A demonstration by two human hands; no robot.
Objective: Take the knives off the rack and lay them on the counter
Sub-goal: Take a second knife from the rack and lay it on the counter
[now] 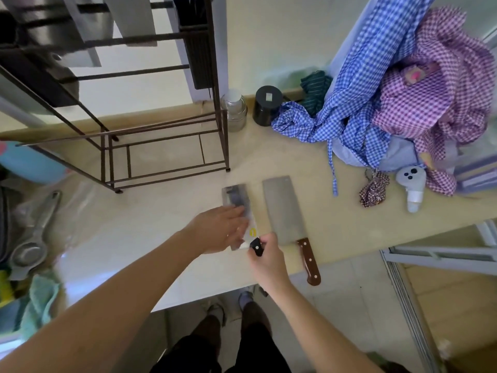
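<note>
A cleaver with a brown riveted handle (285,211) lies flat on the beige counter (166,219), its handle sticking out over the front edge. Just left of it lies a second cleaver with a black handle (236,200), blade pointing away from me. My right hand (269,262) grips its black handle. My left hand (223,230) rests flat on its blade, fingers spread. The dark metal rack (161,146) stands at the back left; grey blades (134,20) hang in its top.
A glass jar (234,110) and a black canister (266,105) stand by the wall. Blue and purple checked cloths (390,98) pile up at the right. Metal strainers (35,238) lie at the left. The counter's front edge runs under my wrists.
</note>
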